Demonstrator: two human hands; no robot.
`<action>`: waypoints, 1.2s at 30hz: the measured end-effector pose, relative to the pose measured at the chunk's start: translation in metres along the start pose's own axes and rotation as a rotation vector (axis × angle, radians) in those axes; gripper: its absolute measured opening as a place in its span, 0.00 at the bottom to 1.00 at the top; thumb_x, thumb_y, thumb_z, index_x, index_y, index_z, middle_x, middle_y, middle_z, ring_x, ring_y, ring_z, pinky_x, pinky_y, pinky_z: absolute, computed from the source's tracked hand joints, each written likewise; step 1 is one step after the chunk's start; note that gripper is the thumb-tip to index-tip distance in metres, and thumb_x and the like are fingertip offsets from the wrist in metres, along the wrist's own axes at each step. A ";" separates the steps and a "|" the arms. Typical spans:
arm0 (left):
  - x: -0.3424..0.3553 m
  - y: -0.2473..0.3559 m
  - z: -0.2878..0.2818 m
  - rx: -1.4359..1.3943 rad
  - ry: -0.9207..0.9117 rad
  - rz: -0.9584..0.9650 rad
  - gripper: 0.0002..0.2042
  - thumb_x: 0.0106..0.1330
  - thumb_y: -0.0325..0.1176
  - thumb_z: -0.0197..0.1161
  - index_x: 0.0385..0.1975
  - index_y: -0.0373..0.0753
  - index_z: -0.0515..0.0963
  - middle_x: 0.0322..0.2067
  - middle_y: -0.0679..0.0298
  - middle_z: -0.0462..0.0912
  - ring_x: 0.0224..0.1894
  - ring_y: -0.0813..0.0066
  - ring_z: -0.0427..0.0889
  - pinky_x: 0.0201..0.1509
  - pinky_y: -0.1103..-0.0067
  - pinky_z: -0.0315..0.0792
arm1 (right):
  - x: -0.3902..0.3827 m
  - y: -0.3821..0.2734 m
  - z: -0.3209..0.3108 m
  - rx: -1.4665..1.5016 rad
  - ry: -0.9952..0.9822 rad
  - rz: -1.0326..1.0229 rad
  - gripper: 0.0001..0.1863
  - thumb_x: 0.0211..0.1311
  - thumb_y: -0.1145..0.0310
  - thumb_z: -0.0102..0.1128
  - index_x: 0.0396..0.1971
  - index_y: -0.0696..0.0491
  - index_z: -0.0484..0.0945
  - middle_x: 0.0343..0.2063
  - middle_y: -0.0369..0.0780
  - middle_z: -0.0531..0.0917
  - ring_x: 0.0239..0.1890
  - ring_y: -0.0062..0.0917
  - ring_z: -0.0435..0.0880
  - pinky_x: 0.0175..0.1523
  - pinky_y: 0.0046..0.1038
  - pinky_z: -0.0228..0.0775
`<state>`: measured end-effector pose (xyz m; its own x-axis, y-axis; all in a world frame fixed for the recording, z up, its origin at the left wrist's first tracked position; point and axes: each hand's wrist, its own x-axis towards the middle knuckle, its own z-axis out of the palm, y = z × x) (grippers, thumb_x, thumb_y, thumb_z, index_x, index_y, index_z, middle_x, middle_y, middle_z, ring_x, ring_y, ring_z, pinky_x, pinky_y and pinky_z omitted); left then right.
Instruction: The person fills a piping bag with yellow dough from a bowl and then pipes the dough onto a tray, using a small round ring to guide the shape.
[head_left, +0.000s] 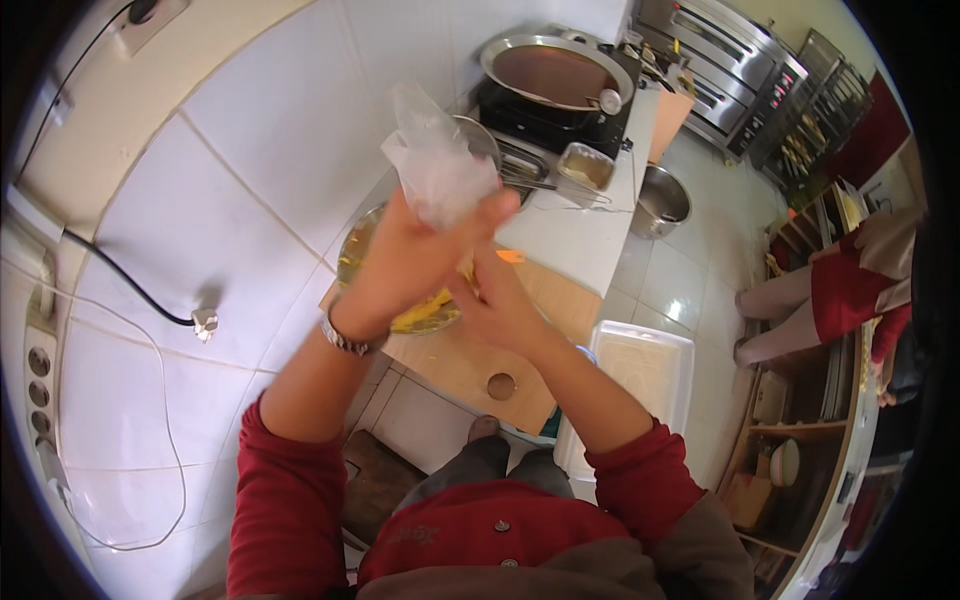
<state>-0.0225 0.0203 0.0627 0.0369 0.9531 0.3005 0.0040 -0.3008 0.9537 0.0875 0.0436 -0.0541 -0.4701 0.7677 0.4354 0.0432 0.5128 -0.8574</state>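
Observation:
A translucent white plastic bag (440, 170) stands up crumpled out of my left hand (405, 250), which is closed round it with the thumb across. Just below and to the right, my right hand (497, 305) has its fingers curled at the lower end of the bag, partly hidden and blurred. Something yellow shows between the two hands. Beneath them a round metal bowl (352, 248) with yellow shreds in it rests at the left of a wooden board (440, 358), mostly covered by my hands and forearms.
A small round cutter (501, 387) lies on the board. Beyond are a wide pan (505, 88) of brown liquid on a black stove, a small metal tin (587, 168) and a whisk. A white tray (682, 400) and steel pot (662, 200) sit lower right. Another person (840, 285) stands at right.

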 end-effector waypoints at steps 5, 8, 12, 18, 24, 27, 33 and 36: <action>0.021 0.020 -0.034 0.119 -0.226 -0.265 0.09 0.63 0.35 0.56 0.34 0.36 0.70 0.19 0.71 0.69 0.23 0.84 0.68 0.29 0.86 0.64 | 0.047 -0.021 0.006 0.354 -0.174 0.161 0.18 0.62 0.67 0.48 0.47 0.62 0.64 0.36 0.46 0.75 0.37 0.33 0.73 0.45 0.29 0.64; 0.031 -0.013 -0.053 0.489 -0.063 0.155 0.06 0.63 0.31 0.51 0.34 0.35 0.68 0.18 0.71 0.68 0.21 0.85 0.65 0.25 0.86 0.62 | 0.069 -0.015 0.029 0.537 -0.164 0.020 0.15 0.64 0.68 0.44 0.45 0.63 0.65 0.36 0.48 0.74 0.35 0.35 0.73 0.41 0.27 0.64; 0.030 -0.027 -0.055 0.464 0.178 0.077 0.05 0.62 0.27 0.48 0.34 0.35 0.68 0.18 0.71 0.67 0.19 0.86 0.62 0.24 0.87 0.61 | 0.074 0.000 0.038 0.055 -0.319 -0.046 0.12 0.64 0.70 0.40 0.43 0.62 0.66 0.36 0.47 0.74 0.38 0.31 0.72 0.44 0.29 0.64; 0.023 -0.044 -0.049 0.221 0.272 0.020 0.08 0.59 0.25 0.49 0.37 0.35 0.69 0.18 0.71 0.67 0.19 0.87 0.62 0.24 0.87 0.60 | 0.054 0.040 0.056 0.055 -0.261 -0.156 0.11 0.63 0.70 0.41 0.37 0.63 0.65 0.33 0.51 0.70 0.39 0.43 0.69 0.43 0.38 0.61; 0.013 -0.050 0.001 0.389 -0.002 0.238 0.19 0.55 0.23 0.54 0.49 0.37 0.67 0.31 0.62 0.75 0.31 0.75 0.73 0.41 0.80 0.69 | 0.030 0.092 0.074 0.640 0.176 0.075 0.12 0.62 0.64 0.46 0.26 0.57 0.66 0.26 0.43 0.72 0.34 0.35 0.72 0.44 0.33 0.63; -0.015 -0.044 0.024 0.674 0.144 0.499 0.24 0.50 0.24 0.64 0.49 0.34 0.65 0.38 0.57 0.75 0.37 0.66 0.75 0.49 0.75 0.68 | 0.030 0.081 0.035 1.078 0.544 0.348 0.15 0.61 0.61 0.48 0.19 0.53 0.64 0.20 0.39 0.71 0.30 0.32 0.72 0.45 0.33 0.64; -0.153 -0.161 0.030 0.483 -0.129 -0.019 0.31 0.45 0.27 0.69 0.50 0.31 0.62 0.41 0.53 0.72 0.41 0.62 0.74 0.48 0.72 0.67 | -0.015 0.008 -0.068 1.335 0.833 0.241 0.20 0.61 0.59 0.49 0.11 0.47 0.59 0.12 0.33 0.65 0.23 0.25 0.69 0.42 0.36 0.64; -0.182 -0.215 0.056 0.817 -0.103 -0.062 0.31 0.43 0.31 0.71 0.49 0.34 0.64 0.40 0.55 0.72 0.43 0.60 0.72 0.48 0.69 0.65 | -0.071 -0.005 -0.140 1.101 0.982 0.209 0.20 0.62 0.61 0.45 0.10 0.46 0.58 0.12 0.31 0.64 0.23 0.23 0.68 0.42 0.31 0.63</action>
<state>0.0257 -0.0908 -0.1981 0.1042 0.9729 0.2065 0.7330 -0.2155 0.6452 0.2437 0.0408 -0.0425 0.2463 0.9644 -0.0965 -0.8483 0.1664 -0.5027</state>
